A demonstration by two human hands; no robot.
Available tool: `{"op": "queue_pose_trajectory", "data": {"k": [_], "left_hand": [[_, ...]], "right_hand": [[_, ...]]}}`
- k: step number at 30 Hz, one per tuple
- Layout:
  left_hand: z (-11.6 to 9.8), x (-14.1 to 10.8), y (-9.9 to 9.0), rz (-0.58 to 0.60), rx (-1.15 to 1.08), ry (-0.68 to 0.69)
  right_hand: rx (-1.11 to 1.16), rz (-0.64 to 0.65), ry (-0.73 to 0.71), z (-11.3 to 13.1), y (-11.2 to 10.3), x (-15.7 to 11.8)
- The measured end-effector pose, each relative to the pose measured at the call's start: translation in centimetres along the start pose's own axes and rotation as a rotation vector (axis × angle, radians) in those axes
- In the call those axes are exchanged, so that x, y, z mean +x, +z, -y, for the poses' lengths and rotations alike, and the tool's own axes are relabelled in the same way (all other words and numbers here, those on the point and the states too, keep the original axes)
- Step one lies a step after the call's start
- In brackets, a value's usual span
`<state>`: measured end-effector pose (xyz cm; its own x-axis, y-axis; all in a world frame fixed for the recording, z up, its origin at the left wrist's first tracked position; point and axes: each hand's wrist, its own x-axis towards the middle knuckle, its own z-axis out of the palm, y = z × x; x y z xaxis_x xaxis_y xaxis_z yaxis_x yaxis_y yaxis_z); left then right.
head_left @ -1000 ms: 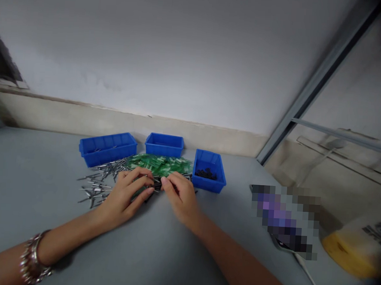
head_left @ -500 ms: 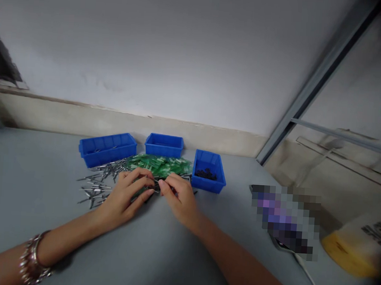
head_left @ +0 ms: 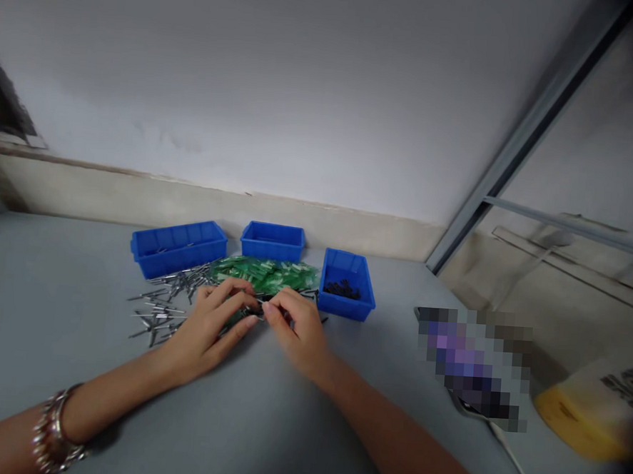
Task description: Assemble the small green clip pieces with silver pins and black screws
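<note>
My left hand [head_left: 206, 330] and my right hand [head_left: 296, 329] meet at their fingertips over the grey table, both pinching a small dark part [head_left: 259, 311] that they mostly hide. A heap of green plastic pieces [head_left: 263, 273] lies just behind my fingers. To the left of my left hand, loose steel pins [head_left: 158, 317] are scattered. Nearest my right hand stands a blue plastic bin [head_left: 347, 303] holding small black parts [head_left: 342, 290]. Two more blue bins, one [head_left: 179, 256] at the left and one [head_left: 271, 247] in the middle, stand further back.
The grey table [head_left: 67, 286] meets a beige wall skirting [head_left: 243, 214] at the back. At the right lie a pixelated, obscured object [head_left: 472, 368] with a white cable [head_left: 517, 467], and a yellow and white package [head_left: 587, 411]. A grey metal frame [head_left: 526, 142] rises behind.
My right hand has shifted slightly left and down, bringing its fingertips closer to my left hand's. The bins and the piles have not visibly moved.
</note>
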<state>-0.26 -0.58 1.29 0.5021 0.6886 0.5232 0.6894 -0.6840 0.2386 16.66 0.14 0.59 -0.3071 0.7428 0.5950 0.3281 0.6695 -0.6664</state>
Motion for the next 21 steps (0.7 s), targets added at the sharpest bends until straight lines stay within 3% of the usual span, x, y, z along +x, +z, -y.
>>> {"op": "queue_pose_trajectory", "data": {"k": [21], "left_hand": [[0.30, -0.03, 0.17, 0.010, -0.037, 0.023]], "right_hand": [[-0.026, 0.011, -0.031, 0.05, 0.08, -0.14]]}}
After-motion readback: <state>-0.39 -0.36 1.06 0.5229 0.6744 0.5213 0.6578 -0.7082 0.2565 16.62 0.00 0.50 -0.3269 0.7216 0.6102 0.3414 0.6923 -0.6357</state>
